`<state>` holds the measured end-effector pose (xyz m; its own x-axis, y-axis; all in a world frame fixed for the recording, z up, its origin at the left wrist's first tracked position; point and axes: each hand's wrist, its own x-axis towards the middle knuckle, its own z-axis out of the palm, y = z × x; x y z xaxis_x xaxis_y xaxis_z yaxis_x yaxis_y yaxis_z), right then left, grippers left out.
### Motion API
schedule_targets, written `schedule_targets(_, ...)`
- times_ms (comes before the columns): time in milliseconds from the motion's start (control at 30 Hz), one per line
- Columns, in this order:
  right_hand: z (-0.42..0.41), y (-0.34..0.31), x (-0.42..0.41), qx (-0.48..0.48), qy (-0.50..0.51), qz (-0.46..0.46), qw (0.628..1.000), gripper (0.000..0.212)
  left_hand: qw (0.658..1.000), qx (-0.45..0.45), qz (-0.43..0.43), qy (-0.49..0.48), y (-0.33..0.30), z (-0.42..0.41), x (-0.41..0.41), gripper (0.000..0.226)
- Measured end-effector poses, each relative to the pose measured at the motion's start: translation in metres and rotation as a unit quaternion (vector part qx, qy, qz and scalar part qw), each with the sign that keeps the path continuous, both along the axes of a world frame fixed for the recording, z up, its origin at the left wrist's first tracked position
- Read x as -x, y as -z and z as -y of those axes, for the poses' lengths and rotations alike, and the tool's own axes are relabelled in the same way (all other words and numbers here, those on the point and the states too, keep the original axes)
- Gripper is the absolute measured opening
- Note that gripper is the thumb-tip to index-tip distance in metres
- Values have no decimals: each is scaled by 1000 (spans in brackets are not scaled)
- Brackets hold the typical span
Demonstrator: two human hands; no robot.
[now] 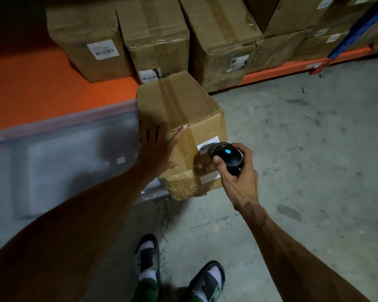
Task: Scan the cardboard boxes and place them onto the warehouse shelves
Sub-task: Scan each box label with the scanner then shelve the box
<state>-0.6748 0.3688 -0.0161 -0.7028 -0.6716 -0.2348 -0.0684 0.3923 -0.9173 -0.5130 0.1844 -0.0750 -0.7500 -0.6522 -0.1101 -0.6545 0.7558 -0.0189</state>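
Step in hand, by judgement: scanning label point(207, 145) on cardboard box point(179, 118). Box sits on floor beside plastic-wrapped pallet point(52, 162), just before orange shelf point(42, 92) already holding other boxes point(153, 38). To scan well: keep scanner point(226, 156) nose square to barcode, slightly off surface, box kept steady. Left hand point(156, 149) lies flat, fingers spread, braced on box's near top edge, gripping nothing. Right hand point(236, 171) wrapped firmly round scanner, thumb near blue light, wrist bent inward toward label.
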Motion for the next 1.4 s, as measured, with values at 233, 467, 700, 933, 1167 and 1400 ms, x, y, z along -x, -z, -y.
schedule_targets(233, 3, 1, -6, -6, 11, 9, 1000, 51, 999, -6, -25, 23, -3, 5, -7, 140)
schedule_targets(467, 3, 8, -7, -36, 50, 19, 998, 50, 997, -6, -36, 65, 10, 25, -72, 127)
schedule_targets(700, 19, 42, 5, -102, 41, 21, 994, 63, 994, -1, -99, 55, 41, 35, -157, 92)
schedule_targets(933, 80, 77, 12, -294, -124, -149, 936, 67, 991, 21, -108, 82, 49, 40, -159, 103)
schedule_targets(1167, 120, 89, 26, -383, -175, -191, 887, 75, 989, 7, -124, 75, 49, 39, -156, 114)
schedule_targets(1400, 104, 85, 17, -368, -156, -199, 894, 96, 985, -17, -151, 84, 44, 41, -158, 91)
